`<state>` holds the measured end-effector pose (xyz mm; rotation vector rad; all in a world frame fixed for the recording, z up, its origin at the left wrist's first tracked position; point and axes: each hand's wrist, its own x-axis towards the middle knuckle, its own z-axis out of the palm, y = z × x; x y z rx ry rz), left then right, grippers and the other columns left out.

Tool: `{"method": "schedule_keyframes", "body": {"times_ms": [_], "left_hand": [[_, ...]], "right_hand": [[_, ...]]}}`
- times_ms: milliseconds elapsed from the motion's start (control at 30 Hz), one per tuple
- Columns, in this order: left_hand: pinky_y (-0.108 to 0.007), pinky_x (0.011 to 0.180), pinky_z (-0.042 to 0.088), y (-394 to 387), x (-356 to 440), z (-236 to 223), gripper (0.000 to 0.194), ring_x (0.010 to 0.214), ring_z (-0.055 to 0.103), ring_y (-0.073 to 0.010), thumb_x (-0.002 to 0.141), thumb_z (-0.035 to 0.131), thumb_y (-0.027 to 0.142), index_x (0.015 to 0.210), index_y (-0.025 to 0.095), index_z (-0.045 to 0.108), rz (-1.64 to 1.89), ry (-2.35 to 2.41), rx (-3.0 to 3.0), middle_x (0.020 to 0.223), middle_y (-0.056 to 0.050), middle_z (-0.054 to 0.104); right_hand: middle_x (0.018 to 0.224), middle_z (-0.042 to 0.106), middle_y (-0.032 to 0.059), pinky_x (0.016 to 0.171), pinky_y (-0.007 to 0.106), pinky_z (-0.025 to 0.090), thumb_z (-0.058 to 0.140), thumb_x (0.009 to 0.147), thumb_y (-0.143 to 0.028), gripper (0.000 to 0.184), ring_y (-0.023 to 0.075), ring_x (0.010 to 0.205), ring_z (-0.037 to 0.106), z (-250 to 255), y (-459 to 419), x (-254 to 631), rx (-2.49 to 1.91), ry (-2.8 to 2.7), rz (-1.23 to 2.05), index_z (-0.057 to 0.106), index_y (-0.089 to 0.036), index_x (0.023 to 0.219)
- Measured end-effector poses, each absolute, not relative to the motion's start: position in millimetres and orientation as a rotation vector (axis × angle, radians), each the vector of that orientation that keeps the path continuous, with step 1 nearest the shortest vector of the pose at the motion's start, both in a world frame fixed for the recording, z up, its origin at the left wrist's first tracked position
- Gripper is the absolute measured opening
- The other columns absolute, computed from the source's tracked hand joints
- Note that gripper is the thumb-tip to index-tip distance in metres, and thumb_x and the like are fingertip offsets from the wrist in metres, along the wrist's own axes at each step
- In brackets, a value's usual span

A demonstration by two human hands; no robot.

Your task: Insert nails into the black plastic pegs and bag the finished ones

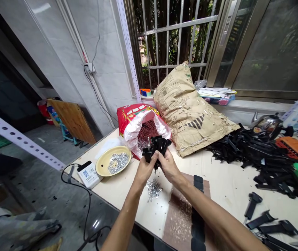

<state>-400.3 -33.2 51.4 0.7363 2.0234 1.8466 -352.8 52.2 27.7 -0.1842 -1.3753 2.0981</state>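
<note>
Several black parts (161, 143), held as one bundle, centre of the frame, above the counter (128, 195) and just before the open red bag (128, 115). Left hand (147, 167): grip closed on the bundle's left side. Right hand (167, 165): grip closed on its right side, thumbs close together. Orientation: broader ends towards the top of the frame, fanned, one leaning upper right; long axis of the bundle roughly up and down the frame, lower ends partly hidden by fingers. Handling, as judged: best held with even pressure from both sides, ends levelled against each other, fingers clear of the metal pieces among them. Adjacent stock: reddish screws (149, 130) in the bag, centre; small metal pieces (153, 190), loose below the hands; yellow bowl (100, 171) of similar pieces, left of centre; brown sack (190, 104), upper centre; heap of black parts (253, 150), right; several separate ones, lower right; dark pads (198, 216) in a column, lower centre.
</note>
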Motion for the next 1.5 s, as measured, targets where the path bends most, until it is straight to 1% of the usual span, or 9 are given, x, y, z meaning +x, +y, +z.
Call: {"method": "schedule_keyframes", "body": {"times_ms": [233,533,733,867,1100,1200,1333,1400,1500], "left_hand": [[-0.031,0.066,0.053,-19,-403,47,0.043,0.081,0.067,-0.0264,0.070,0.066,0.052,0.086,0.012,0.068,1.874,2.108,0.660,0.076,-0.009,0.070],[-0.030,0.059,0.055,-8,-398,47,0.056,0.083,0.065,-0.0209,0.069,0.068,0.052,0.114,0.020,0.059,1.948,1.639,0.577,0.102,-0.010,0.066],[-0.026,0.048,0.051,-2,-407,30,0.051,0.058,0.063,-0.0189,0.063,0.070,0.058,0.083,0.011,0.065,1.691,1.994,0.560,0.064,-0.007,0.064],[-0.031,0.057,0.054,0,-406,25,0.051,0.064,0.066,-0.0195,0.072,0.064,0.054,0.104,0.015,0.061,1.753,1.770,0.526,0.077,-0.008,0.068],[-0.033,0.072,0.053,7,-387,34,0.022,0.087,0.065,-0.0232,0.073,0.063,0.032,0.090,0.018,0.066,1.819,2.146,1.018,0.089,-0.008,0.069],[-0.027,0.058,0.051,12,-386,40,0.030,0.070,0.064,-0.0177,0.077,0.059,0.040,0.096,0.017,0.063,2.028,2.043,0.810,0.079,-0.005,0.067],[-0.020,0.040,0.035,14,-394,39,0.038,0.041,0.045,-0.0092,0.073,0.062,0.050,0.061,0.015,0.056,2.089,2.164,0.479,0.046,0.004,0.047],[-0.020,0.043,0.036,11,-397,37,0.040,0.043,0.044,-0.0082,0.070,0.066,0.049,0.053,0.016,0.050,2.097,2.162,0.516,0.044,0.004,0.045],[-0.020,0.047,0.041,7,-397,38,0.034,0.043,0.044,-0.0066,0.068,0.070,0.046,0.065,0.016,0.053,2.230,1.878,0.510,0.053,0.005,0.051]], "right_hand": [[0.086,0.069,0.0047,0.073,0.032,0.051,0.071,0.070,-0.039,0.037,0.0175,0.076,0.063,20,66,-346,-0.227,-1.290,2.349,0.063,-0.014,0.096],[0.088,0.069,0.0028,0.076,0.032,0.051,0.064,0.071,-0.026,0.026,0.0197,0.084,0.063,25,85,-338,-0.277,-1.613,1.860,0.065,-0.018,0.096],[0.065,0.066,0.0015,0.058,0.027,0.049,0.061,0.069,-0.024,0.011,0.0175,0.063,0.062,24,90,-334,-0.436,-1.788,1.740,0.065,-0.015,0.075],[0.077,0.069,0.0035,0.062,0.028,0.050,0.063,0.068,-0.028,0.023,0.0182,0.070,0.063,23,92,-335,-0.546,-1.618,1.839,0.066,-0.015,0.086],[0.089,0.070,0.0063,0.079,0.033,0.049,0.062,0.072,-0.036,0.026,0.0212,0.086,0.062,24,81,-328,-0.553,-1.489,1.667,0.065,-0.015,0.088],[0.100,0.068,0.0058,0.092,0.035,0.044,0.061,0.077,-0.038,0.027,0.0215,0.101,0.059,29,73,-317,-0.503,-1.402,1.574,0.065,-0.018,0.095],[0.096,0.069,0.0067,0.088,0.035,0.046,0.064,0.075,-0.042,0.032,0.0226,0.096,0.061,30,74,-307,-0.599,-1.334,1.713,0.065,-0.017,0.093],[0.099,0.068,0.0073,0.088,0.034,0.045,0.066,0.073,-0.043,0.038,0.0220,0.095,0.061,29,80,-303,-0.624,-1.297,1.721,0.064,-0.016,0.100],[0.102,0.068,0.0081,0.088,0.034,0.044,0.065,0.075,-0.042,0.038,0.0219,0.097,0.060,29,92,-296,-0.653,-1.287,1.605,0.064,-0.015,0.101]]}}
